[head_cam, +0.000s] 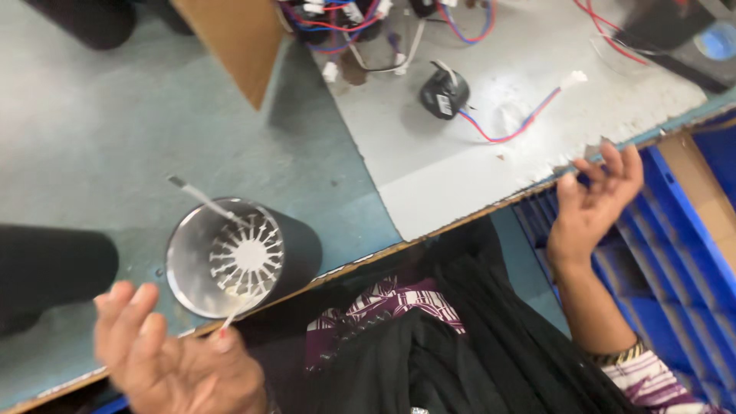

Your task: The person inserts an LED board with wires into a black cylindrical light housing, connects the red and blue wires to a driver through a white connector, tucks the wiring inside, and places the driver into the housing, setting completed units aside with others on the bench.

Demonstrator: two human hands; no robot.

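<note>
Grey-green workbench (115, 130) fills most of the view, with a paler grey sheet (491, 146) laid over its right half and a blue slatted crate (675, 261) seen below the bench edge. Near the front edge a black cylindrical housing (295, 245) is laid on its side, its open mouth turned toward the camera — inside it a white finned heat sink (247, 257) is seen, with thin white wires running out above and below. The left hand (172, 360) is blurred and held just below the housing's mouth; a white wire (234, 313) appears to be pinched at its fingertips, though the blur leaves this uncertain. The right hand (594, 199) is raised at the bench edge, fingers spread and loosely curled, nothing held. Farther back on the pale sheet a small black driver unit (443, 93) is lying with red and blue leads (514, 126) — well apart from both hands. A second black cylinder (54, 268) is lying at the left edge.
</note>
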